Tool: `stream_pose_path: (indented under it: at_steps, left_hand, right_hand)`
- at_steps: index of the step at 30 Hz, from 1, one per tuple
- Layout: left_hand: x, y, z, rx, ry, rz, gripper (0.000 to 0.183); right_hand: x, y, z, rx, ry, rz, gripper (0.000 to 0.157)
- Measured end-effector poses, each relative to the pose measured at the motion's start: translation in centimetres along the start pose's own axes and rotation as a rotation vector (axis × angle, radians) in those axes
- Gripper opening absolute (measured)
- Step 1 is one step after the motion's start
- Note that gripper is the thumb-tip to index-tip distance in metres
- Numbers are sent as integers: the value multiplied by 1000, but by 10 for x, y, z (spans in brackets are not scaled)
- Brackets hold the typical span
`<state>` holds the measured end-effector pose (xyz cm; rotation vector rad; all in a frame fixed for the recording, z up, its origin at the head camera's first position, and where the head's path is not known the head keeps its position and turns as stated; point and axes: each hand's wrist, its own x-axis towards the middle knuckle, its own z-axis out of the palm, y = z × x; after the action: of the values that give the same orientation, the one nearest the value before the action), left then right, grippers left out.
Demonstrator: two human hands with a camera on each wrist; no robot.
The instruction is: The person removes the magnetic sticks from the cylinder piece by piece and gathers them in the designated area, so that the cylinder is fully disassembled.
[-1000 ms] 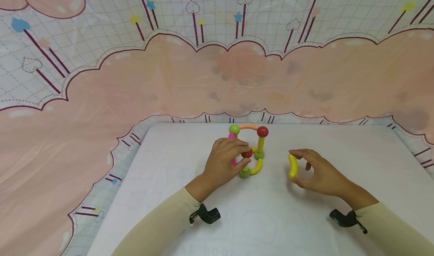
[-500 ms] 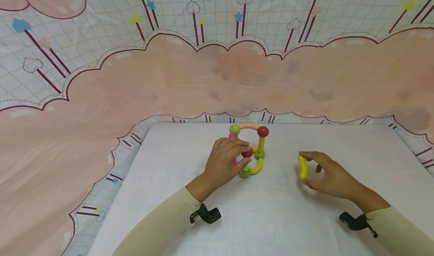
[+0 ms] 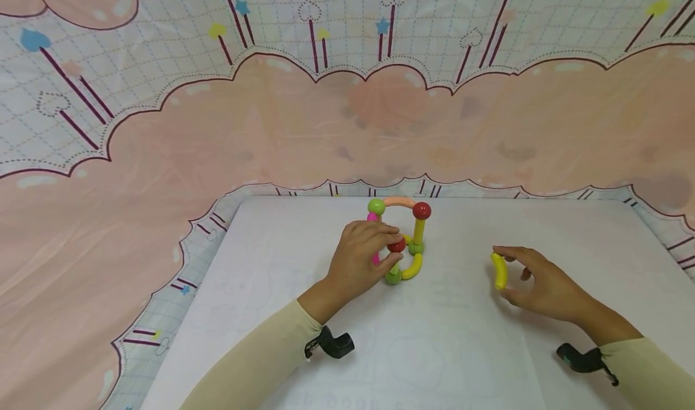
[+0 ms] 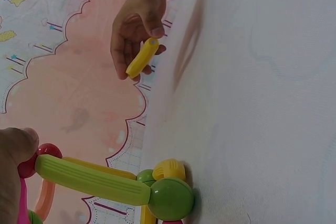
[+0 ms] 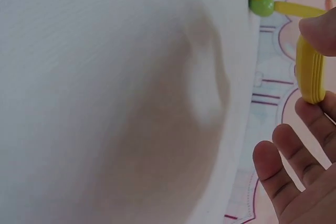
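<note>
A frame of coloured balls and rods stands on the white tabletop in the head view, with a red ball (image 3: 422, 210) and a light green ball (image 3: 376, 206) at its top, joined by an orange curved rod (image 3: 399, 201). My left hand (image 3: 361, 256) pinches a nearer red ball (image 3: 397, 245) of this frame between thumb and fingers. Below that ball, a light green rod (image 4: 94, 179) runs down to a green ball (image 4: 171, 199). To the right, apart from the frame, my right hand (image 3: 548, 286) pinches a yellow curved rod (image 3: 499, 271) by its two ends, above the table.
The white tabletop (image 3: 461, 350) spreads in front of and around the frame. Behind it hangs a pink and white patterned cloth (image 3: 304, 132). A black wrist camera (image 3: 332, 343) sits on the left wrist and another black camera (image 3: 581, 359) on the right.
My right hand has moved to the right with the yellow curved rod, away from the frame. The left hand and the frame have stayed in place.
</note>
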<state>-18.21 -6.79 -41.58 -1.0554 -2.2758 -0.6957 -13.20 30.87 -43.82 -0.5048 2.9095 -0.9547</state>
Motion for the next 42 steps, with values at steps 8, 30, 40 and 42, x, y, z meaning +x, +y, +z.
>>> stream_pose_path:
  at_steps: [8,30,40,42]
  left_hand:
    - [-1,1,-1,3,3,1,34]
    - [-1,1,0,4,8,0,34]
    - [-1,2,0,-1,10,3,34]
    - [-1,2,0,-2,12,6,34]
  right_hand:
    - [-3,15,0,-21,-24,24,82]
    - [-2,39,2,-68,-66,10,77]
    - [-2,42,3,-98,-89,55,77]
    - [-1,41,3,-96,-93,54,77]
